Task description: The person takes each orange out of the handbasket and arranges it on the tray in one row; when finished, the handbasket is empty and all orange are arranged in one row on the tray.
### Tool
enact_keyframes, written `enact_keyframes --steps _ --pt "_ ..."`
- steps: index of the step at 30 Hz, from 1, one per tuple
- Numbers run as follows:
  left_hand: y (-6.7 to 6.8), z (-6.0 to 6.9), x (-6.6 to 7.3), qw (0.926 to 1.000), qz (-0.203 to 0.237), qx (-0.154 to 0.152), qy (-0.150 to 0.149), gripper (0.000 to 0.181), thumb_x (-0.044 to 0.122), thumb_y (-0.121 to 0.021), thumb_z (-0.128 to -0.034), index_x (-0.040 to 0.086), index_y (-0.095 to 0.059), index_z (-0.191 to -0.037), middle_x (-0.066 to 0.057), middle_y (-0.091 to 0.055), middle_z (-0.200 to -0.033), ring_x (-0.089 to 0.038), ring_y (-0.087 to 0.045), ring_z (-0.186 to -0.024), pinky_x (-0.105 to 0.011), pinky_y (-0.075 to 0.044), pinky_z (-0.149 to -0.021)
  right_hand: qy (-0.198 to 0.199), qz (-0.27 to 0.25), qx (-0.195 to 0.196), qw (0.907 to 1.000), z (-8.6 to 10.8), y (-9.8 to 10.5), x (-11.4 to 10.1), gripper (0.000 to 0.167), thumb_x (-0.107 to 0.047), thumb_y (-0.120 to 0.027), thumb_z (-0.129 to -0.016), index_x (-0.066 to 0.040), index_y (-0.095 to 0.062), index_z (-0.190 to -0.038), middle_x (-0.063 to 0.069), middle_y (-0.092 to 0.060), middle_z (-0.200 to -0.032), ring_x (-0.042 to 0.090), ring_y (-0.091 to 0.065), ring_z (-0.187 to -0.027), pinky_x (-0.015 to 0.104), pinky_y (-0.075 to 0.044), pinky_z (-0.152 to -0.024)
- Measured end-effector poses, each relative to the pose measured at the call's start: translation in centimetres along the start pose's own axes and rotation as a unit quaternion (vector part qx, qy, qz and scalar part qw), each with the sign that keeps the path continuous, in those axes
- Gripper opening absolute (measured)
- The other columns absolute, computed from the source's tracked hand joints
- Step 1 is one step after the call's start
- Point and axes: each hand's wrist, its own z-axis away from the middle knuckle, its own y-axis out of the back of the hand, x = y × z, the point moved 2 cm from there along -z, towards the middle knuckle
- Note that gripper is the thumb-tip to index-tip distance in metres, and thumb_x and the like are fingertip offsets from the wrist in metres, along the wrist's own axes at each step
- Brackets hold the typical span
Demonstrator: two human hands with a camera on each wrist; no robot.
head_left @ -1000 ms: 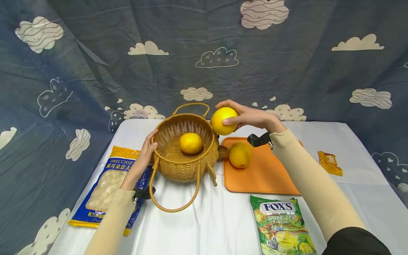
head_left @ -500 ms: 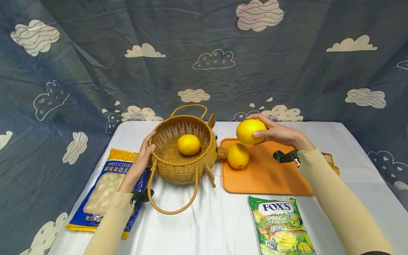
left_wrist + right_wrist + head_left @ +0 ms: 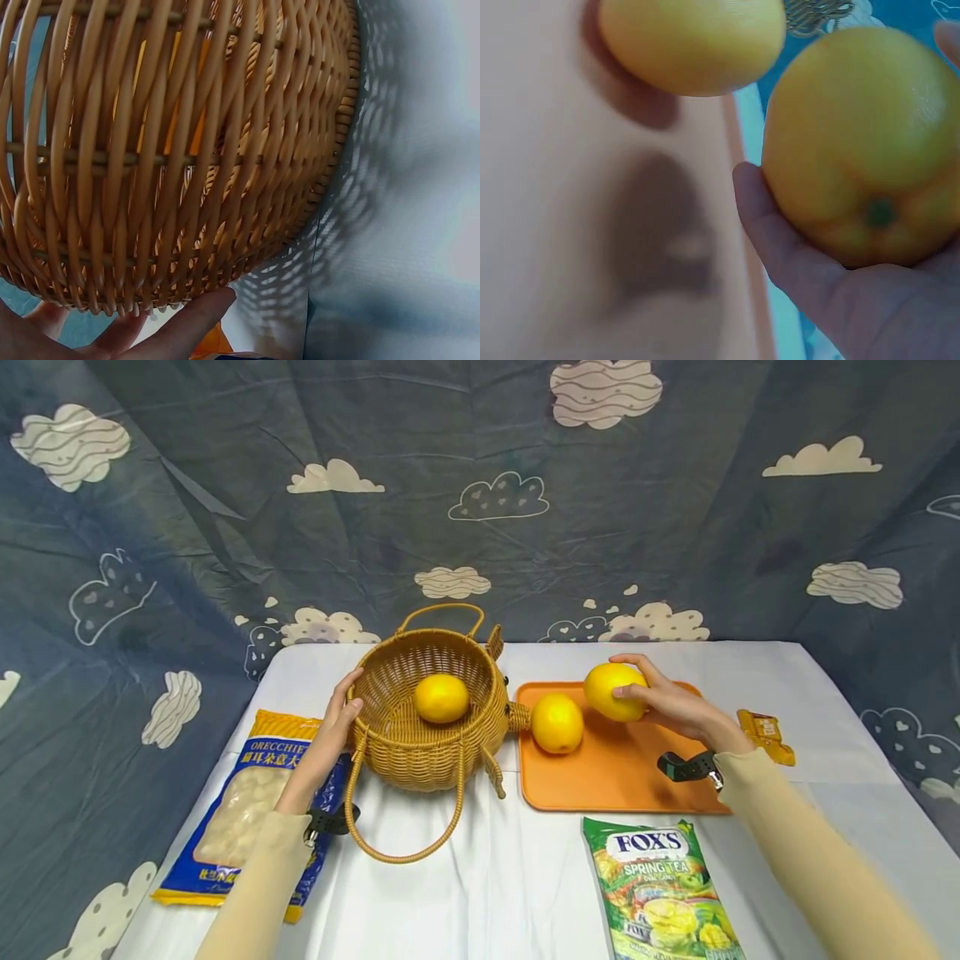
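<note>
My left hand (image 3: 334,724) grips the left rim of a round wicker basket (image 3: 420,760); the left wrist view shows fingers (image 3: 187,322) against the basket's woven side (image 3: 180,165). Inside the basket lies one yellow citrus fruit (image 3: 442,698). Over the orange tray (image 3: 622,777), my right hand (image 3: 675,703) holds a second yellow citrus fruit (image 3: 613,692), thumb on the near side. Its green stem end faces the right wrist camera on the held fruit (image 3: 870,150). A third citrus fruit (image 3: 557,723) sits on the tray's left side, by the basket's wicker snout (image 3: 518,717).
A blue and yellow pasta bag (image 3: 247,802) lies under the left forearm. In front of the tray is a green candy bag (image 3: 663,885). A small orange packet (image 3: 765,735) is right of the tray. A dark cloud-print cloth (image 3: 480,443) hangs behind the white table.
My right hand has carried its citrus fruit away from the basket rim, rightward and down over the tray. My left hand stays on the basket.
</note>
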Motion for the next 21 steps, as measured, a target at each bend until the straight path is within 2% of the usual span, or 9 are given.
enact_keyframes --steps 4,6,9,13,17,21 --pt "-0.1 0.2 0.5 1.0000 0.002 -0.001 -0.003 0.058 0.029 -0.032 -0.1017 0.020 -0.009 -0.155 -0.013 0.001 -0.157 -0.052 -0.024 -0.131 -0.068 -0.034 -0.089 -0.018 0.026 0.026 0.9992 0.3 -0.7 1.0 0.068 -0.024 -0.052 -0.097 -0.017 -0.007 -0.147 0.024 -0.019 -0.140 0.039 -0.036 -0.114 0.042 -0.041 -0.091" --pt "0.0 0.2 0.4 1.0000 0.001 0.000 -0.009 0.058 0.030 -0.032 -0.1020 0.021 -0.010 -0.155 -0.012 0.001 -0.157 -0.051 -0.024 -0.131 -0.067 -0.034 -0.090 -0.021 0.056 0.043 0.9973 0.3 -1.2 1.4 0.072 -0.028 -0.055 -0.096 -0.015 -0.009 -0.149 0.025 -0.020 -0.140 0.040 -0.035 -0.115 0.045 -0.039 -0.093" --pt "0.2 0.0 -0.3 0.9999 0.003 0.002 -0.014 0.056 0.032 -0.033 -0.1026 0.025 -0.012 -0.154 -0.008 -0.001 -0.158 -0.048 -0.024 -0.132 -0.066 -0.032 -0.092 -0.015 0.103 0.072 0.9920 0.4 -1.9 1.6 0.075 -0.032 -0.059 -0.094 -0.010 -0.014 -0.150 0.026 -0.025 -0.139 0.041 -0.034 -0.116 0.048 -0.033 -0.096" --pt "0.1 0.0 -0.5 0.9998 0.003 0.002 -0.020 0.056 0.032 -0.032 -0.1027 0.024 -0.012 -0.154 -0.008 -0.001 -0.158 -0.044 -0.020 -0.135 -0.066 -0.029 -0.096 -0.012 0.150 0.107 0.9828 0.3 -2.8 1.9 0.074 -0.032 -0.062 -0.092 -0.002 -0.020 -0.145 0.029 -0.033 -0.133 0.042 -0.035 -0.113 0.051 -0.031 -0.096" --pt "0.1 0.0 -0.5 0.9998 0.001 0.002 -0.019 0.056 0.032 -0.032 -0.1025 0.024 -0.012 -0.154 -0.009 -0.001 -0.158 -0.044 -0.019 -0.135 -0.066 -0.029 -0.095 -0.007 0.170 0.113 0.9789 0.2 -3.4 2.2 0.071 -0.029 -0.063 -0.092 0.001 -0.022 -0.141 0.029 -0.036 -0.127 0.041 -0.038 -0.109 0.049 -0.034 -0.093" --pt "0.1 0.0 -0.4 0.9998 0.001 0.002 -0.018 0.056 0.032 -0.033 -0.1024 0.024 -0.012 -0.154 -0.009 -0.001 -0.158 -0.044 -0.020 -0.135 -0.066 -0.030 -0.095 0.002 0.182 0.098 0.9784 0.5 -3.5 2.2 0.070 -0.029 -0.060 -0.093 0.001 -0.021 -0.142 0.030 -0.036 -0.127 0.042 -0.037 -0.110 0.052 -0.032 -0.095"
